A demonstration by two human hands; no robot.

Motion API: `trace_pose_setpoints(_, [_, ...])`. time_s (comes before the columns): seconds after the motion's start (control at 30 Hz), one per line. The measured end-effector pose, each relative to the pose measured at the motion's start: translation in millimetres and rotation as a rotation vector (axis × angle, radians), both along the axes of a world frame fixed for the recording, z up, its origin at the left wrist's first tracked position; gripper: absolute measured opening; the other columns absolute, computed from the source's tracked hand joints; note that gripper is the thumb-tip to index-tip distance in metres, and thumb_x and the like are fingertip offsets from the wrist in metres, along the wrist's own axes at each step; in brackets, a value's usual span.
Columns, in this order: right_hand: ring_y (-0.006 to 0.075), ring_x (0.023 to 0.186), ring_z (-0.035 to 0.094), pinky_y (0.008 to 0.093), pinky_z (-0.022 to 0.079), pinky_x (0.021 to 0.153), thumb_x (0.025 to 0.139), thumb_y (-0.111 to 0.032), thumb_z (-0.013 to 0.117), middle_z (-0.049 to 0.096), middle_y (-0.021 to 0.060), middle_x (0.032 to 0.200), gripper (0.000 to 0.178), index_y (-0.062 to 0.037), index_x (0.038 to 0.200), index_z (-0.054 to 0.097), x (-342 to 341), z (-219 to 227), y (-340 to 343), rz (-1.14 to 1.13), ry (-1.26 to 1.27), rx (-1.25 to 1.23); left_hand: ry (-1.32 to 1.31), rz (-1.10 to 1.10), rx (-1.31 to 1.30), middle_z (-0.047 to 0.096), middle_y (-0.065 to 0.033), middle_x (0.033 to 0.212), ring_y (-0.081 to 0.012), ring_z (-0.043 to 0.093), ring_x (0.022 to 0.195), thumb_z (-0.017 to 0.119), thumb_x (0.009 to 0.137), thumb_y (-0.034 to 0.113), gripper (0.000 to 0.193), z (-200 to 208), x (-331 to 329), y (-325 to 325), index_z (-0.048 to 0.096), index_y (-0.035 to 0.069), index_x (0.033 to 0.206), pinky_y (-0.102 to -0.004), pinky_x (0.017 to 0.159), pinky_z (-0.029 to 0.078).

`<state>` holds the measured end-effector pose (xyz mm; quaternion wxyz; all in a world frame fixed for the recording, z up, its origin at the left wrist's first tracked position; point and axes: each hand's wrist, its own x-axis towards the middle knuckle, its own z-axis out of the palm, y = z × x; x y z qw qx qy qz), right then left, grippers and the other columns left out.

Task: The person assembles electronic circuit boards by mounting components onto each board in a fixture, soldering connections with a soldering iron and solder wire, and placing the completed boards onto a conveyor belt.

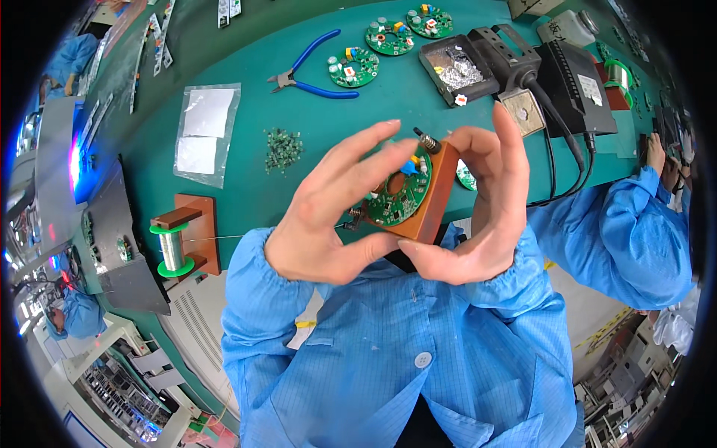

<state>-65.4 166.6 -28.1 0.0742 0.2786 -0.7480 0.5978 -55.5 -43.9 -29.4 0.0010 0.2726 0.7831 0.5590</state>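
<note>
A reddish-brown block fixture [437, 198] is held tilted in front of my chest, between both hands. On its face sits a round green circuit board [399, 200] with a copper-coloured ring, a blue part and several small components. Spring-loaded posts stick out at the block's upper and left corners. My left hand [336, 205] reaches across the board's left side, fingers over its top, thumb at the block's lower edge. Around the block's right side curves my right hand [489, 213], its thumb meeting the left one at the lower edge. Some fingertip contacts are hidden.
Blue-handled cutters [314, 71] lie beyond my left hand, near round boards [354, 67] and a pile of small green parts [283, 150]. A solder spool [173, 250] stands left. Soldering station [575, 86] and dross tray [457, 66] sit right, beside a co-worker's sleeve [620, 231].
</note>
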Motion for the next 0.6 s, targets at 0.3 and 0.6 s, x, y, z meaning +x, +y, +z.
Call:
trace_pose_setpoints(0.3, [0.0266, 0.086, 0.064, 0.0375, 0.053, 0.079, 0.058, -0.01, 0.085, 0.06, 0.0189, 0.096, 0.11, 0.0093, 0.146, 0.023, 16, 23, -8, -0.087, 0.168, -0.011, -0.073, -0.074, 0.219, 0.049, -0.0278, 0.138, -0.0385, 0.052, 0.125, 0.066, 0.071, 0.002, 0.061, 27, 15, -4, 0.056, -0.003, 0.13, -0.0444, 0.101, 0.044])
trace_pose_setpoints(0.6, [0.0286, 0.084, 0.066, 0.0383, 0.056, 0.075, 0.054, -0.009, 0.086, 0.062, 0.0204, 0.097, 0.103, 0.0099, 0.141, 0.033, 27, 15, -17, -0.161, 0.245, -0.033, 0.02, 0.151, 0.192, 0.062, -0.0218, 0.119, -0.0305, 0.063, 0.106, 0.065, 0.082, -0.003, 0.025, 22, 20, 9, 0.063, -0.003, 0.107, -0.0374, 0.088, 0.052])
